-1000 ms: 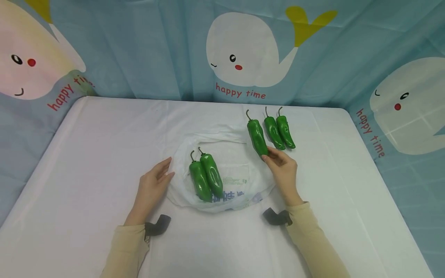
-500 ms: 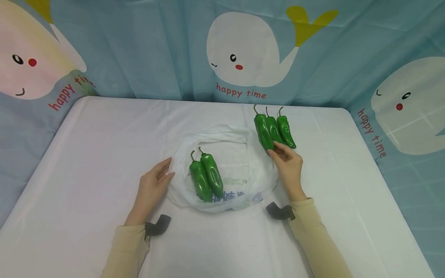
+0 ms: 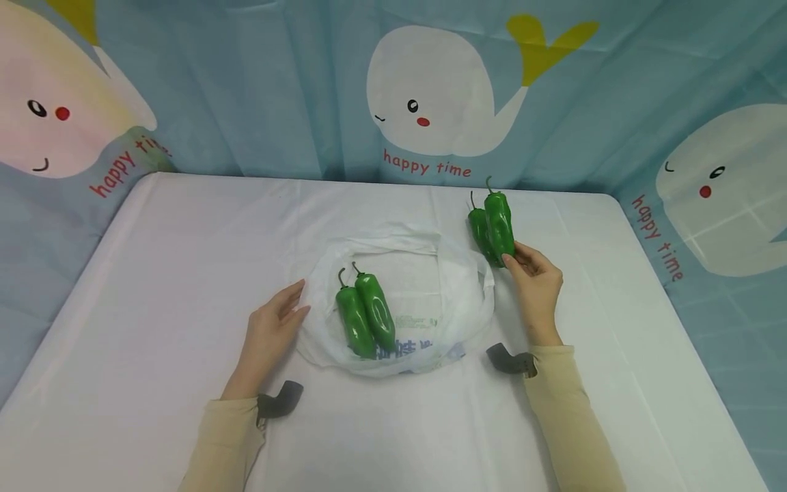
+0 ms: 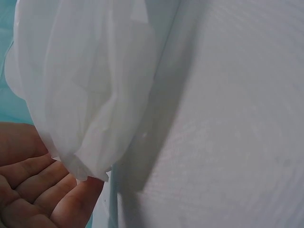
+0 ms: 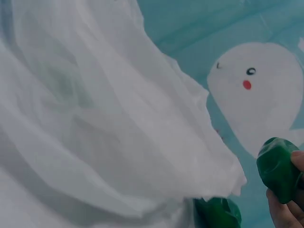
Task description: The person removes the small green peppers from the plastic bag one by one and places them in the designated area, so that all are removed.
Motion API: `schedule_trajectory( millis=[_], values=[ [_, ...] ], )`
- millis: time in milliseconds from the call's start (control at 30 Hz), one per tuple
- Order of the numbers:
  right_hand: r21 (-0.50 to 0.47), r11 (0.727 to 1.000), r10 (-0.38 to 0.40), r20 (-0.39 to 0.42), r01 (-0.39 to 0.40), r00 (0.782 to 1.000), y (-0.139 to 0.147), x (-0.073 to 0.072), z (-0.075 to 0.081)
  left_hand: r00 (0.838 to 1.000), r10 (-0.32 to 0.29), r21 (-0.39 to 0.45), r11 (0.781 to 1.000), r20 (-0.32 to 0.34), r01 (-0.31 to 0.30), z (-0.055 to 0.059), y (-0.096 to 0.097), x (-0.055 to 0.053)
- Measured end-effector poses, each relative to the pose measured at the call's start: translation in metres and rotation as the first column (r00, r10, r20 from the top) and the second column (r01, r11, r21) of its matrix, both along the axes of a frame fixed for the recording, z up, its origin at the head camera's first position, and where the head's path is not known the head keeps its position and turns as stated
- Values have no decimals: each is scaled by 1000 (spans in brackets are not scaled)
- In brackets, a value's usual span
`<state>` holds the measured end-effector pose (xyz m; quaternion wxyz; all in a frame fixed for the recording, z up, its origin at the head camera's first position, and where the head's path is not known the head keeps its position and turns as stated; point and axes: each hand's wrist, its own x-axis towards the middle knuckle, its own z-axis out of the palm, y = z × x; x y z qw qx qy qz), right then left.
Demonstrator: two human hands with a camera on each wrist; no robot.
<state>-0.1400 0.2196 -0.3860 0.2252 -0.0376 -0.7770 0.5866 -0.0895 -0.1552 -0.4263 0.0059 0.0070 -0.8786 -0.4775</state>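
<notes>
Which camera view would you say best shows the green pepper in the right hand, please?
The head view: the green pepper shows lengthwise, stem included, its lower end in the right hand. The right wrist view shows only one end, close up; the left wrist view, none of it.

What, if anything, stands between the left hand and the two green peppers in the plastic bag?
The crumpled left side of the plastic bag stands between the left hand and the two green peppers. From above, nothing visible covers them: the bag's mouth is open.
</notes>
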Motion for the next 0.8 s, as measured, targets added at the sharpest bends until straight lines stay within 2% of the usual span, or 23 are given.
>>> schedule_trajectory(
  millis=[100, 400, 800],
  values=[
    [10, 999, -32, 3, 32, 999, 6, -3, -2, 1000, 1, -1, 1000, 1, -1, 0, 0, 0],
    [25, 995, -96, 33, 96, 995, 31, -19, -28, 1000, 3, -4, 1000, -6, -3, 1, 1, 0],
    [48, 986, -160, 31, 159, 987, 48, -23, -36, 1000, 3, -23, 1000, -20, -3, -1, -1, 0]
  ],
)
